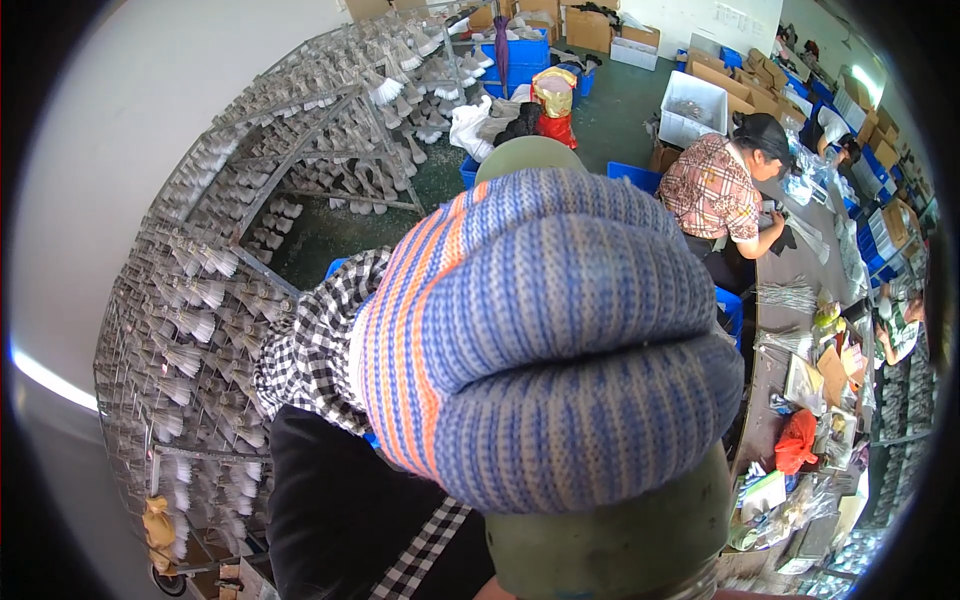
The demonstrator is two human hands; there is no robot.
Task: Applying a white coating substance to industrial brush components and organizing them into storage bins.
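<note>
A hand in a blue knitted glove with orange stripes [545, 340], very close to the camera, is clenched around a dull green cylindrical container [610, 545]; which hand it is cannot be told, and the other is out of sight. Behind it stands a curved metal rack of white feather bundles [220, 290], and a person in a patterned shirt [715, 190] works at a long cluttered desk [790, 265].

A gloved hand [545, 340] fills the centre foreground, wrapped around a cylinder [610, 540] that shows above and below it. A rack [210, 290] of feather bundles stands to the left; a worktable [800, 300] runs along the right, with a seated person [725, 190] at its far end. Crates [520, 55] and boxes [590, 28] lie behind.
</note>
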